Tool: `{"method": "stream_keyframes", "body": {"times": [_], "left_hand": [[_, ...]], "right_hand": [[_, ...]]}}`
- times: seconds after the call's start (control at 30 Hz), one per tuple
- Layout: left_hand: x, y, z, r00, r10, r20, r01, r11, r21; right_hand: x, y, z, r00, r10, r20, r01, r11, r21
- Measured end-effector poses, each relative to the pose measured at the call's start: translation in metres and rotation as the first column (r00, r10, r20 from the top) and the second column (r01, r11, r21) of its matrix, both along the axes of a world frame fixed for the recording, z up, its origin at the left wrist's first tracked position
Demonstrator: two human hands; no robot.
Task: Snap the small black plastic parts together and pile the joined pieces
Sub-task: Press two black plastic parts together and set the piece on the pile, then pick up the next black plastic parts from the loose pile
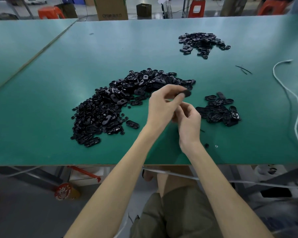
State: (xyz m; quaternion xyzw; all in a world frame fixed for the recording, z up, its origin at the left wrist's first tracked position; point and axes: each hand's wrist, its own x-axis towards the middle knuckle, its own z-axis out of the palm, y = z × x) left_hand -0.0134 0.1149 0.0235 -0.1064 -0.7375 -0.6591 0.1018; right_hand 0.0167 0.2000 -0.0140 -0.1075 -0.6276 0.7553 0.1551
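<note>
A wide heap of loose black plastic parts (120,102) curves across the middle of the green table (41,100): oval shells and small round pieces. A smaller pile of oval pieces (218,109) lies to the right of my hands, and a third pile (201,42) sits far back on the right. My left hand (163,105) is raised above the table and pinches a black oval part (185,93) at its fingertips. My right hand (187,121) is just below and right of it with curled fingers; whatever is inside them is hidden.
A white cable (292,98) snakes along the table's right side. Thin black strips (243,69) lie behind the right pile. Two tiny stray pieces (207,145) rest near the front edge. Cardboard boxes (110,7) and orange stools (50,12) stand beyond the table.
</note>
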Motion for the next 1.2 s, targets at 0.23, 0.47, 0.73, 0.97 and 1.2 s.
{"method": "stream_keyframes", "body": {"times": [0.23, 0.47, 0.73, 0.97, 1.2], "left_hand": [[-0.015, 0.052, 0.019, 0.986, -0.157, 0.060, 0.168, 0.908, -0.384], [-0.018, 0.013, 0.009, 0.993, 0.084, 0.085, -0.045, 0.924, -0.380], [-0.028, -0.029, -0.019, 0.965, 0.253, 0.069, -0.099, 0.597, -0.796], [-0.024, -0.023, -0.022, 0.984, 0.178, 0.003, -0.112, 0.635, -0.764], [-0.024, -0.015, -0.020, 0.981, 0.180, 0.070, -0.078, 0.698, -0.712]], "right_hand": [[0.006, 0.001, 0.008, 0.997, 0.061, 0.037, -0.057, 0.994, -0.090], [0.004, -0.001, 0.002, 0.999, 0.025, 0.024, -0.027, 0.997, 0.073], [0.002, 0.000, 0.001, 1.000, 0.001, 0.018, -0.002, 0.998, 0.061], [0.002, 0.000, 0.000, 1.000, -0.014, 0.024, 0.012, 0.998, 0.064], [0.002, 0.000, 0.000, 0.999, -0.029, 0.021, 0.028, 0.998, 0.056]]}}
